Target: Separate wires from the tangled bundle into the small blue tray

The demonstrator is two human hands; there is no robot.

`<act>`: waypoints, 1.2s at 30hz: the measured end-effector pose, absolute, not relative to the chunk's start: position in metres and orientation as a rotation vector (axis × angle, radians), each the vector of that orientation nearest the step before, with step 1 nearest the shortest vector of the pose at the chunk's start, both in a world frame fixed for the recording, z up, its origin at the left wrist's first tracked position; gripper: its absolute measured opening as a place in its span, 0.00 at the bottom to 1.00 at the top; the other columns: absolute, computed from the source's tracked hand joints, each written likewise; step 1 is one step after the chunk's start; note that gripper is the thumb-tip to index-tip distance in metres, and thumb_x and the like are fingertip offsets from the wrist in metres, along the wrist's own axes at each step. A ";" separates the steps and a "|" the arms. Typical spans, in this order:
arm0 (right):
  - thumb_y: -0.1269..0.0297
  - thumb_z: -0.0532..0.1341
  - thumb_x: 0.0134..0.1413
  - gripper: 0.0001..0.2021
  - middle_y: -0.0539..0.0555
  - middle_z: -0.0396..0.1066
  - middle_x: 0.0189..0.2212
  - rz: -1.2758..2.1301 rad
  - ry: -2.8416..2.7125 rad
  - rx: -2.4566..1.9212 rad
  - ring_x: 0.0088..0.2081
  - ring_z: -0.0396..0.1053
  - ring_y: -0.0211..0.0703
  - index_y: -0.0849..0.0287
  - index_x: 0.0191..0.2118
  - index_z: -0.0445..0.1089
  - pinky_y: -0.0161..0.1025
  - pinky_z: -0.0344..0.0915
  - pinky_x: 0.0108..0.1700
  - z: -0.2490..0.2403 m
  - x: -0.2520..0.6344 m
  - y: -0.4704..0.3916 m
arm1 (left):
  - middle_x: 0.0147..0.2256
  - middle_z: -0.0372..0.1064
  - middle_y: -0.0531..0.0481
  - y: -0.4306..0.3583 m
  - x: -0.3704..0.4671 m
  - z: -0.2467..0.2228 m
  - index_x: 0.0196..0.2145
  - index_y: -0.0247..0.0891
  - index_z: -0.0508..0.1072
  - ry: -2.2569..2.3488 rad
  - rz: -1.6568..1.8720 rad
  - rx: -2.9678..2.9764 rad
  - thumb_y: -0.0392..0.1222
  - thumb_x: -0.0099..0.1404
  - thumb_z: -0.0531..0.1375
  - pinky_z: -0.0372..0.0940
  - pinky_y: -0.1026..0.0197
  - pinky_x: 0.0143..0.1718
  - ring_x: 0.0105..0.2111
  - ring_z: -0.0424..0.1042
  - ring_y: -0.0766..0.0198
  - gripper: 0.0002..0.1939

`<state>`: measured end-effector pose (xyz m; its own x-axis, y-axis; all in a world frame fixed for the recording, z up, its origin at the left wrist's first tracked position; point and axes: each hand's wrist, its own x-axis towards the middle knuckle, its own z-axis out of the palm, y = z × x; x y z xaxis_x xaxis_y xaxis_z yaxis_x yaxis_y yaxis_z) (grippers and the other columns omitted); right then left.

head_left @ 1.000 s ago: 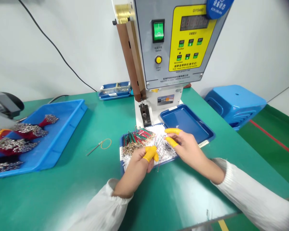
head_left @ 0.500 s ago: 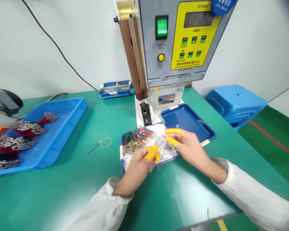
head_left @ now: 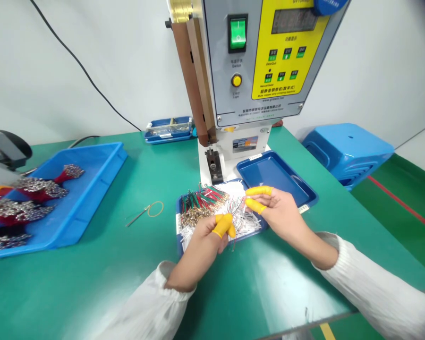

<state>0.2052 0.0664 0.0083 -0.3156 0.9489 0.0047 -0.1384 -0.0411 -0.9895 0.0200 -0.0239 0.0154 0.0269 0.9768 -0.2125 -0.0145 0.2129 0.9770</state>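
Observation:
My left hand (head_left: 207, 241), with yellow finger cots on its fingertips, pinches a few thin wires (head_left: 232, 208). Their ends fan up and to the right over the tray. Close to those ends is my right hand (head_left: 274, 208), its cot-covered thumb and forefinger bent toward each other; what lies between them is too small to make out. Beneath both hands stands a blue tray (head_left: 179, 236). It holds a heap of small white strip-like pieces (head_left: 246, 224) and a bundle of red and green wires (head_left: 207, 198) with brass-coloured ends, partly hidden by my left hand.
Behind the tray rises a crimping machine (head_left: 219, 94). Another blue tray (head_left: 276, 177) lies at its right. Leftward are a thin tool with a yellow loop (head_left: 156, 209) and a large blue bin (head_left: 88, 198) with wire bundles. A blue stool (head_left: 350, 146) stands beyond the table.
My right hand has shifted slightly to the right, away from my left hand. The left hand stays in place with the wires. The view has tilted a little.

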 end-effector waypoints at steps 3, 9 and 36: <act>0.57 0.76 0.46 0.16 0.56 0.82 0.35 1.444 -1.264 -0.933 0.37 0.80 0.47 0.57 0.39 0.78 0.47 0.80 0.44 0.012 0.205 0.067 | 0.15 0.58 0.57 -0.025 0.019 0.015 0.24 0.39 0.68 1.263 1.013 1.095 0.44 0.61 0.57 0.50 0.64 0.23 0.18 0.55 0.68 0.10; 0.59 0.76 0.47 0.14 0.55 0.82 0.37 1.374 -1.164 -0.903 0.37 0.81 0.48 0.56 0.39 0.78 0.49 0.81 0.46 0.016 0.205 0.068 | 0.16 0.60 0.57 -0.025 0.018 0.016 0.27 0.37 0.73 1.190 0.919 1.227 0.39 0.62 0.54 0.54 0.64 0.26 0.20 0.58 0.67 0.10; 0.62 0.75 0.50 0.11 0.56 0.82 0.37 1.345 -1.114 -0.902 0.38 0.81 0.48 0.57 0.38 0.78 0.48 0.81 0.47 0.015 0.204 0.067 | 0.24 0.70 0.54 -0.026 0.016 0.008 0.38 0.36 0.79 1.193 0.846 1.229 0.44 0.72 0.57 0.57 0.66 0.25 0.22 0.63 0.69 0.13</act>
